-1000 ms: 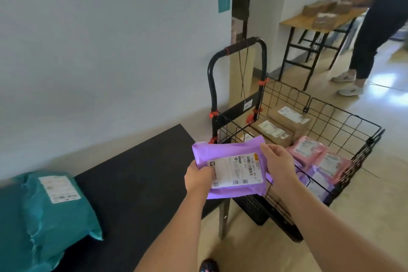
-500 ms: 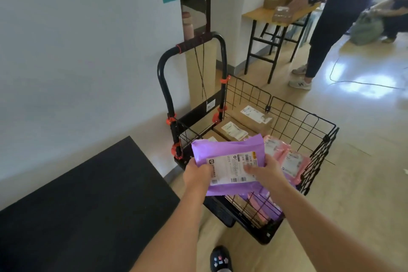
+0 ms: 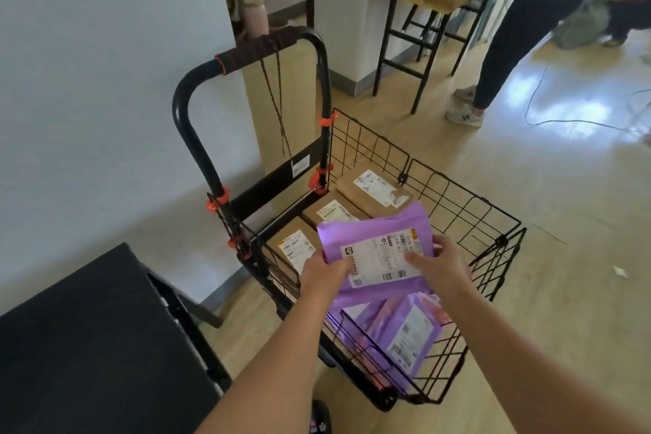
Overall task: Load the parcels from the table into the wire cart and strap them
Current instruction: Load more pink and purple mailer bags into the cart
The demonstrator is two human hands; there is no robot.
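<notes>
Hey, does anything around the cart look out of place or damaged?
Nothing looks damaged. Only a small white scrap lies on the floor right of the cart, and the cord hangs loose from its handle.

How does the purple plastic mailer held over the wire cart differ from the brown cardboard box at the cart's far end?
The purple plastic mailer is soft and flat, the brown cardboard box rigid and thicker. The mailer is held above the wire cart; the box rests inside it. Both carry white labels.
</notes>
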